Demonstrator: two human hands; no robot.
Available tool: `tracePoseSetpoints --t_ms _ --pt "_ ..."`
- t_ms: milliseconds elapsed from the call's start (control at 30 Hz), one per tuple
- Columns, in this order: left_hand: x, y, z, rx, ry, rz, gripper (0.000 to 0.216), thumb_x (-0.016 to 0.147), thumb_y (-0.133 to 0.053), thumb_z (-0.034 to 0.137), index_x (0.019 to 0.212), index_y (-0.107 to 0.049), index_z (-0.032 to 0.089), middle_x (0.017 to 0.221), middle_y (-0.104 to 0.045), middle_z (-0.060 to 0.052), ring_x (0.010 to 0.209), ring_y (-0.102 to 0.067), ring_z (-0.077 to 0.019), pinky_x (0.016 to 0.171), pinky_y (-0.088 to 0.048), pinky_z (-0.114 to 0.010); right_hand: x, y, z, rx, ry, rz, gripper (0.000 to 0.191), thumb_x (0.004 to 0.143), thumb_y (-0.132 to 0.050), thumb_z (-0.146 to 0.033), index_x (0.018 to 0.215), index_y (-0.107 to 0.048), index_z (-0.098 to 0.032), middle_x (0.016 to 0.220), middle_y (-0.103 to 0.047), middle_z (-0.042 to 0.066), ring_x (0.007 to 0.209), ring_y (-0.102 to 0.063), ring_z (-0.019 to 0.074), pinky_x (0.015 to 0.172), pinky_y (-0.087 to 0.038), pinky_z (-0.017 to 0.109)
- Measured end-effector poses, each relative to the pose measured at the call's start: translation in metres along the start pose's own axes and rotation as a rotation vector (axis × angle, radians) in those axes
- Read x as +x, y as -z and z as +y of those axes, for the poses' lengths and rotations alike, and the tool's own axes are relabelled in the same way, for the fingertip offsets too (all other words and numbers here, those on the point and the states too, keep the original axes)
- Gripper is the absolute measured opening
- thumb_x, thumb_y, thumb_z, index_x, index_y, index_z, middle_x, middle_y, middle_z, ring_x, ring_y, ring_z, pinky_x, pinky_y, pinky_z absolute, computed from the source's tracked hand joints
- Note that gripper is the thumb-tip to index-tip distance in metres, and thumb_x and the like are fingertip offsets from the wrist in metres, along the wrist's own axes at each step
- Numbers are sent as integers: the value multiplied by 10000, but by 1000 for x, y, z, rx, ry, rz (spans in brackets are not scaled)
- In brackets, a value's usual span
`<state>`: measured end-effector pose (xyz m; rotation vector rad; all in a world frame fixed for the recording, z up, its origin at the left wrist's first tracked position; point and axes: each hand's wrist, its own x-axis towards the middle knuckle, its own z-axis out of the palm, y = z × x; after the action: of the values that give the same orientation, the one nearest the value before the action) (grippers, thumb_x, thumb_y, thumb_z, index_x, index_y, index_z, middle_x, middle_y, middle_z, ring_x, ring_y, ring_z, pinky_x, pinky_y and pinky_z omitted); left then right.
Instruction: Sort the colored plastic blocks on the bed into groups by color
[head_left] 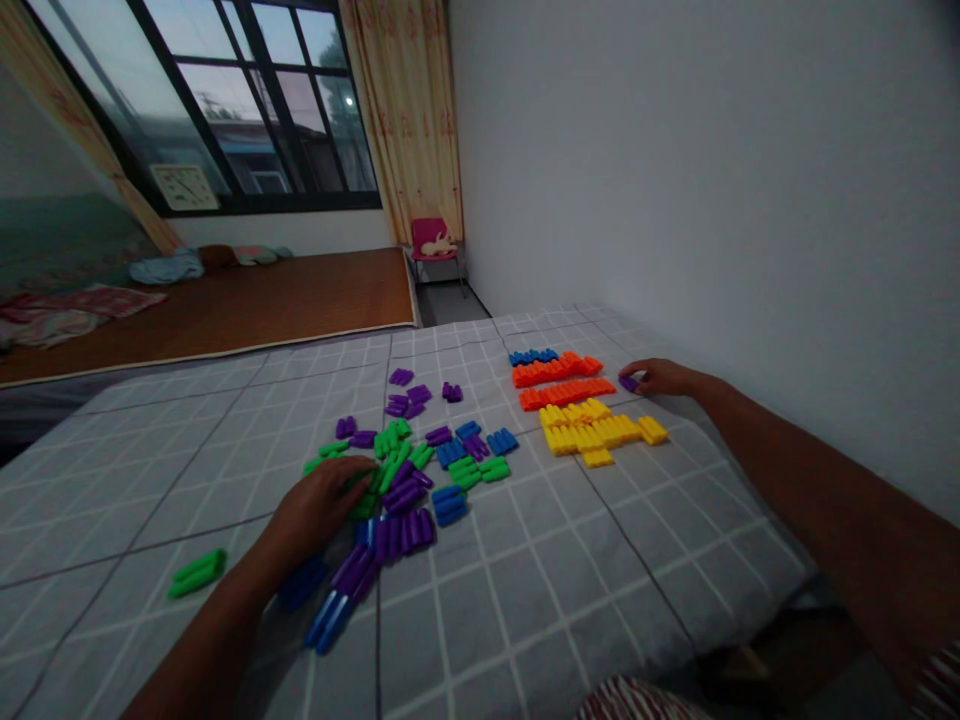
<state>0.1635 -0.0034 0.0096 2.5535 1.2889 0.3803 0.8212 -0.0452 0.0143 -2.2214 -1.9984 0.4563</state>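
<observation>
My left hand (319, 510) rests palm down on a loose heap of green, purple and blue plastic blocks (409, 470), fingers curled over green pieces; what it grips is hidden. Far to the right, my right hand (660, 377) pinches a small purple block (628, 383) beside the end of two orange rows (564, 381). A short blue row (533, 356) lies behind the orange ones. In front of them sits a yellow cluster of blocks (592, 430).
The blocks lie on a grey checked bedsheet (525, 580). A lone green pair (197, 573) lies at the left. A white wall (712, 180) runs close along the right. Beyond the bed are a wooden platform (247, 300), a pink chair (433, 240) and a window.
</observation>
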Motion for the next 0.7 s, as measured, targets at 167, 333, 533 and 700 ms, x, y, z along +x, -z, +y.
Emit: tracePoseSetpoints --t_ms 167,333,533,700 --pt "-1 4 3 -35 43 51 394 882 -427 436 1139 -660 249 1196 -675 -51 1117 -601 -248 986 -451 -373 -4 18 -18 -89 -85 114 509 672 -652 -162 1179 -661 -205 1177 -671 125 893 -661 275 840 -488 384" --pt "0 4 1 26 10 123 369 887 -438 350 1144 -669 219 1168 -679 -71 1119 -580 -247 997 -434 -391 3 17 -138 -29 241 292 304 850 -521 -312 1099 -673 -228 1017 -714 88 863 -662 259 793 -488 393" --pt "0 -4 -8 107 -58 148 309 871 -470 252 1046 -718 197 1167 -677 -84 1129 -537 -264 1016 -409 -424 -12 -60 -338 121 946 -16 267 846 -570 -246 1091 -674 -217 1010 -696 58 875 -640 190 794 -477 314" --pt "-3 -6 -4 109 -54 161 306 884 -449 238 1038 -708 187 1099 -689 -93 1095 -540 -264 979 -429 -398 -16 -102 -400 32 1152 -108 403 733 -714 -203 1128 -638 -217 1196 -570 95 955 -603 209 808 -473 329"
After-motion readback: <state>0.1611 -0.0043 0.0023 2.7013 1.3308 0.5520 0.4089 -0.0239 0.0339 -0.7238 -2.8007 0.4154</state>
